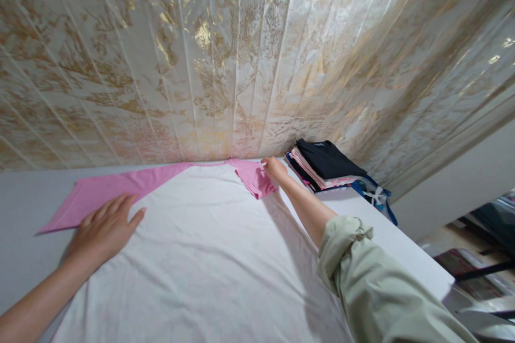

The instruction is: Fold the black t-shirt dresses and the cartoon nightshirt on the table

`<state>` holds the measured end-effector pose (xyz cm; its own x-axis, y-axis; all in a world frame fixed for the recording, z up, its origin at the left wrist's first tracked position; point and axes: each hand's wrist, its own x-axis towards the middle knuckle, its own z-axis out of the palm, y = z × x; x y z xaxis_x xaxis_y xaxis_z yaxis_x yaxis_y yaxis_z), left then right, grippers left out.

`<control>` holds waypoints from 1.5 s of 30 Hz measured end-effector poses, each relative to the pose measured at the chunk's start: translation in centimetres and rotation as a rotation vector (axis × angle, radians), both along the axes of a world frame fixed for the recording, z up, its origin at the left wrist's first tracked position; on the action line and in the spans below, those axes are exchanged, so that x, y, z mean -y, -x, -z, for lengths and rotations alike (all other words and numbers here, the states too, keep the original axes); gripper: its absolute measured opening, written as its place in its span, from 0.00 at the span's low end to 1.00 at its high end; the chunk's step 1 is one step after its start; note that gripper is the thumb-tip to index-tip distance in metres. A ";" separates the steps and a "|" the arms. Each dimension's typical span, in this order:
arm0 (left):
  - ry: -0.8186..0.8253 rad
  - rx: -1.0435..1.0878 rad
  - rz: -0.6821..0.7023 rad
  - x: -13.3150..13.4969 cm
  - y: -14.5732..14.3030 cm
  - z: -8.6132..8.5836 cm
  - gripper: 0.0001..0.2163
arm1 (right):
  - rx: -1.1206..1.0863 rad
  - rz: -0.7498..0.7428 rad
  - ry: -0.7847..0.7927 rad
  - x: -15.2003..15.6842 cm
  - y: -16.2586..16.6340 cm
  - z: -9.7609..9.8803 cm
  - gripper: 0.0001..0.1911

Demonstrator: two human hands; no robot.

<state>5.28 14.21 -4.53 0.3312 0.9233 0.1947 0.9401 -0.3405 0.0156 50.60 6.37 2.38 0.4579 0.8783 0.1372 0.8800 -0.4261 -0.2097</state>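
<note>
- In the head view, a raglan T-shirt with a white body (193,246) and pink sleeves lies spread over the white worktop (386,244), its pink neckline (207,164) at the far edge, near the gold-patterned curtain (237,64).
- The left hand (102,225) is spread, palm down, over the meeting of the left pink sleeve (116,188) and the white body; that sleeve points outward, fairly flat.
- The right hand (277,170) has its fingers drawn together and seems to pinch the outer edge of the right pink sleeve (257,179), which is doubled inward over the shirt; the fingertips are too small to tell the exact hold.
- Just beyond the right hand, a stack of folded clothes (311,171) sits on the worktop with a black T-shirt (332,159) on top, apart from the pink sleeve.
- The step in hand looks like arranging the right sleeve, with the left hand steadying the cloth.
- As a judgement, the next move calls for a light hold on that sleeve and smoothing of its fold, without dragging the white body into more wrinkles.
</note>
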 end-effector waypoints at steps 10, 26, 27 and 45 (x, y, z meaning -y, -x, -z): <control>0.026 -0.022 -0.017 0.4 -0.3 -0.6 0.32 | 0.085 0.034 0.062 -3.6 -0.1 1.8 0.18; -0.004 0.000 0.015 0.6 -0.2 -0.6 0.33 | 0.156 -0.162 -0.032 6.0 1.8 2.2 0.21; -0.006 0.000 0.023 0.5 -0.2 -0.6 0.33 | 0.153 -0.213 0.008 7.5 2.1 3.0 0.22; 0.032 -0.015 -0.015 0.7 -0.4 -1.0 0.32 | 0.129 -0.118 -0.048 -0.1 6.9 2.2 0.16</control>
